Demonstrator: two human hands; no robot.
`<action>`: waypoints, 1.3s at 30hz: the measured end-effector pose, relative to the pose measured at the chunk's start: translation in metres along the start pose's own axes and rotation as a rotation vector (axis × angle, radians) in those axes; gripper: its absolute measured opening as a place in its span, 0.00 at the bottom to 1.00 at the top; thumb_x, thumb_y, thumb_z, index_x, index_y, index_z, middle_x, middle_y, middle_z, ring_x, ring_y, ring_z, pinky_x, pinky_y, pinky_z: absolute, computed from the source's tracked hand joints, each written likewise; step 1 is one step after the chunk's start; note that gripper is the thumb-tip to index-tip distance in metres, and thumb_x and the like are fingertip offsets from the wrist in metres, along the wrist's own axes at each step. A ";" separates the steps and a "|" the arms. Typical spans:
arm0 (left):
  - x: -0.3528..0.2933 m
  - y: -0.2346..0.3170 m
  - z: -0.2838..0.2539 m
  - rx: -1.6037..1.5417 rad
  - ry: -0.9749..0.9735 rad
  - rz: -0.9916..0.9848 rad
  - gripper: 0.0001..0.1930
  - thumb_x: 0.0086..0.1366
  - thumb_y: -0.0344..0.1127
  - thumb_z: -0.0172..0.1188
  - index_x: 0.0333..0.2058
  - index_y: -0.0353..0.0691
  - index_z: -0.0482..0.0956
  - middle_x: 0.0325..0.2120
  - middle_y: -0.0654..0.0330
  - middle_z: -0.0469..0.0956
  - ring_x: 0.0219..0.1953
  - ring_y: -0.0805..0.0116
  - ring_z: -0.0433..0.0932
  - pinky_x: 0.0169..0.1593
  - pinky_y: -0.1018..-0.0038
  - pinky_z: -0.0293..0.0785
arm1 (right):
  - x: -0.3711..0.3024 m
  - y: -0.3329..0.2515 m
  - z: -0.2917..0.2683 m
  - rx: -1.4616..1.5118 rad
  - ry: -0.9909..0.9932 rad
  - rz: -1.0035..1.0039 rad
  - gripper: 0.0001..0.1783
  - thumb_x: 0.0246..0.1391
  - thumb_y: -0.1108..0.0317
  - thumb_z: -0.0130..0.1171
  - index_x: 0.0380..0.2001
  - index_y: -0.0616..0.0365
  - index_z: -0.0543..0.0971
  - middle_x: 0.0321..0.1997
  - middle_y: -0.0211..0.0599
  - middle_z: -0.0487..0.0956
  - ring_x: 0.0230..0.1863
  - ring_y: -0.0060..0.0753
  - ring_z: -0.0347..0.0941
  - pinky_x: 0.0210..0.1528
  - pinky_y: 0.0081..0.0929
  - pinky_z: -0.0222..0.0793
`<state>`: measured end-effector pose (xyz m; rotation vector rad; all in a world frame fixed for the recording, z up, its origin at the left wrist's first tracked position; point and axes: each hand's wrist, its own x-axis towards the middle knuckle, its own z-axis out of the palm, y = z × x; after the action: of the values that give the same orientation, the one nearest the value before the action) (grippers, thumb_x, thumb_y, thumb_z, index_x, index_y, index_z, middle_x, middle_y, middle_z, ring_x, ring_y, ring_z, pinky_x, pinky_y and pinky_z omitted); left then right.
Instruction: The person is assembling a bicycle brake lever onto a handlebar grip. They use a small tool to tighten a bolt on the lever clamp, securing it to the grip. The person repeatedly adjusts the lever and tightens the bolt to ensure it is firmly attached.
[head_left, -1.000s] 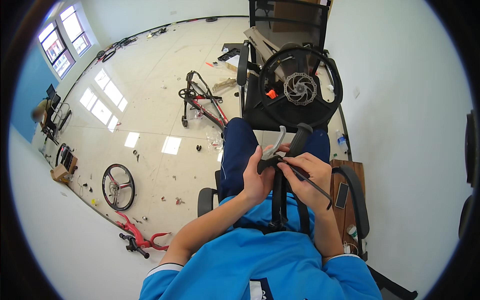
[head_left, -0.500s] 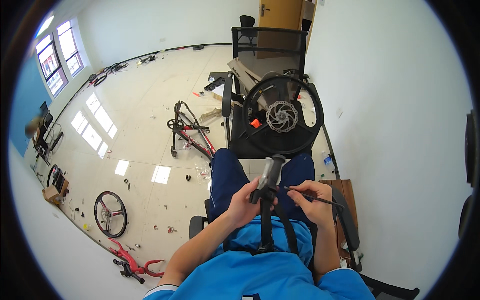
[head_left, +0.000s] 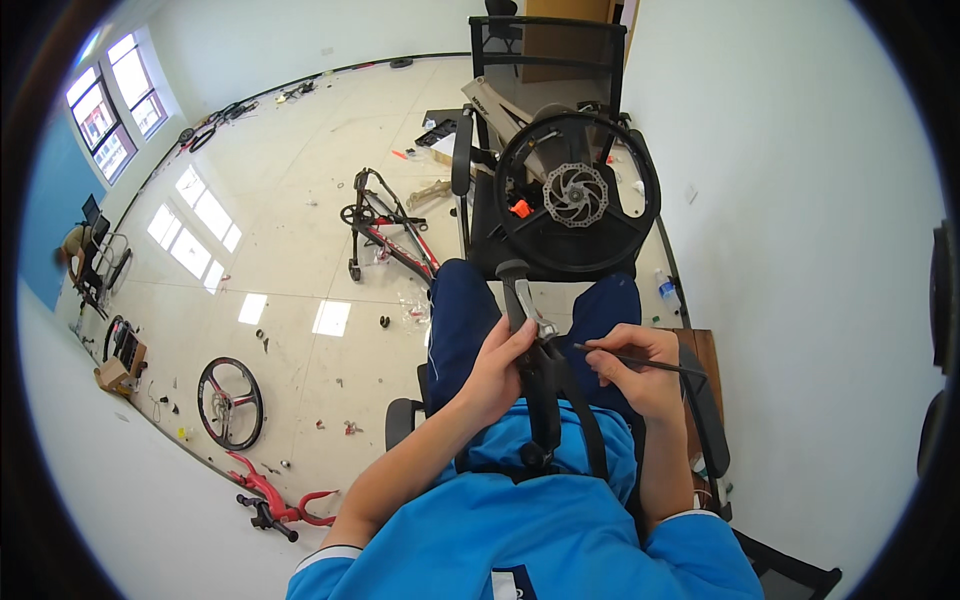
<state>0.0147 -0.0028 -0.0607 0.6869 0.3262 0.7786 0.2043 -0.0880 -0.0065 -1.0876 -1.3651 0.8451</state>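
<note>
My left hand (head_left: pixel 498 365) is closed around a black bicycle handlebar (head_left: pixel 545 400), just beside its silver brake lever (head_left: pixel 526 302). The bar points away from me over my lap, with its rubber grip (head_left: pixel 512 269) at the far end. To the right of the bar, my right hand (head_left: pixel 640 370) pinches a thin black hex key (head_left: pixel 655 363). The key's tip points left toward the lever clamp and is apart from it; its bent end sticks out past my hand on the right.
Ahead, a black chair (head_left: pixel 485 235) carries a black wheel with a disc rotor (head_left: pixel 576 195). A red-black bike frame (head_left: pixel 400 250), a spoked wheel (head_left: pixel 230 403) and a red fork (head_left: pixel 265 485) lie on the left floor. A white wall (head_left: pixel 800 250) rises close on the right.
The handlebar has turned in my left hand, so the silver lever now faces right and the grip lies farther away. My right hand with the hex key has moved slightly up and right.
</note>
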 end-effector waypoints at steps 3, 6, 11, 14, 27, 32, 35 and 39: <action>-0.002 0.006 0.008 -0.036 -0.021 -0.013 0.23 0.69 0.38 0.56 0.60 0.40 0.63 0.46 0.55 0.74 0.48 0.63 0.75 0.54 0.65 0.72 | -0.003 -0.001 -0.006 0.025 0.008 0.004 0.05 0.52 0.75 0.68 0.33 0.65 0.84 0.26 0.34 0.82 0.24 0.18 0.76 0.27 0.13 0.71; -0.001 0.008 0.010 0.030 -0.003 -0.006 0.23 0.68 0.36 0.58 0.59 0.39 0.63 0.50 0.53 0.74 0.51 0.60 0.75 0.58 0.62 0.70 | -0.002 0.000 -0.011 0.055 0.005 -0.001 0.05 0.52 0.76 0.68 0.33 0.65 0.83 0.26 0.34 0.82 0.23 0.18 0.76 0.26 0.13 0.70; -0.005 0.008 0.009 0.016 -0.116 0.010 0.28 0.63 0.33 0.63 0.59 0.38 0.63 0.51 0.54 0.74 0.53 0.60 0.75 0.61 0.62 0.69 | -0.002 -0.005 -0.015 0.113 -0.006 -0.060 0.04 0.53 0.77 0.67 0.33 0.65 0.83 0.26 0.34 0.82 0.24 0.17 0.76 0.26 0.13 0.71; -0.007 0.007 0.007 0.049 -0.146 0.083 0.26 0.62 0.26 0.64 0.57 0.38 0.64 0.49 0.57 0.74 0.53 0.67 0.74 0.59 0.68 0.70 | 0.002 -0.013 -0.012 0.120 -0.007 -0.035 0.04 0.53 0.78 0.66 0.33 0.65 0.83 0.27 0.35 0.82 0.24 0.17 0.76 0.27 0.13 0.72; -0.010 -0.003 0.021 0.489 -0.047 0.345 0.24 0.63 0.22 0.60 0.54 0.37 0.60 0.46 0.55 0.74 0.50 0.70 0.74 0.55 0.72 0.71 | 0.003 -0.046 -0.008 -0.622 -0.125 -0.179 0.10 0.48 0.70 0.72 0.32 0.63 0.84 0.25 0.37 0.81 0.23 0.25 0.78 0.25 0.17 0.70; -0.013 -0.006 0.028 0.612 -0.008 0.430 0.25 0.62 0.22 0.60 0.54 0.36 0.59 0.45 0.54 0.75 0.49 0.69 0.75 0.54 0.72 0.72 | 0.005 -0.039 -0.003 -0.667 -0.132 -0.219 0.10 0.48 0.69 0.72 0.32 0.62 0.83 0.25 0.37 0.79 0.23 0.28 0.76 0.24 0.20 0.69; -0.016 -0.005 0.029 0.577 -0.008 0.407 0.24 0.63 0.24 0.60 0.54 0.36 0.60 0.45 0.53 0.75 0.49 0.69 0.76 0.54 0.72 0.72 | 0.005 -0.038 -0.002 -0.702 -0.137 -0.249 0.10 0.48 0.68 0.72 0.32 0.62 0.84 0.25 0.36 0.79 0.23 0.29 0.76 0.24 0.21 0.69; -0.016 0.000 0.028 0.474 -0.031 0.392 0.20 0.66 0.26 0.57 0.54 0.36 0.61 0.44 0.54 0.76 0.48 0.69 0.77 0.54 0.72 0.74 | 0.005 -0.042 -0.002 -0.642 -0.124 -0.251 0.10 0.45 0.72 0.73 0.32 0.63 0.84 0.26 0.38 0.81 0.24 0.28 0.77 0.25 0.20 0.69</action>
<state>0.0181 -0.0271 -0.0403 1.2318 0.3571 1.0748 0.2015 -0.0965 0.0345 -1.3162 -1.9007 0.2883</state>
